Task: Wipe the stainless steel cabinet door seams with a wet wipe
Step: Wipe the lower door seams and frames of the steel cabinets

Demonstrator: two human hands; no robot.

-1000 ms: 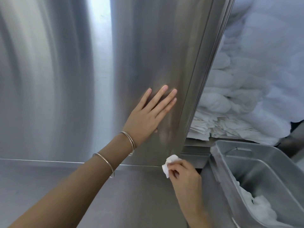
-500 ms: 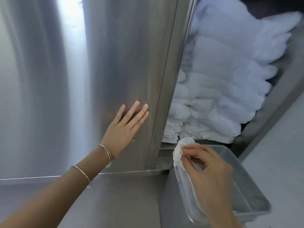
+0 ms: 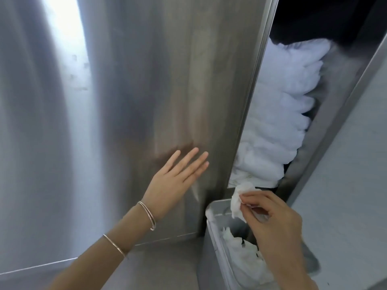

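Cabinet door, brushed stainless steel with a broad streak of glare, fills the left and is cut off at the top and left. Its right-edge seam runs down as a narrow folded strip. Beyond it the opening is dark at the top and holds a soft white heap too blurred to identify. A metal bin at near right is cut off below and partly hidden by the right grip. That grip pinches the crumpled wet wipe just right of the seam's lower end; contact is unclear. The left grip, fingers straight, lies flat on the door, with two thin bangles on that arm.
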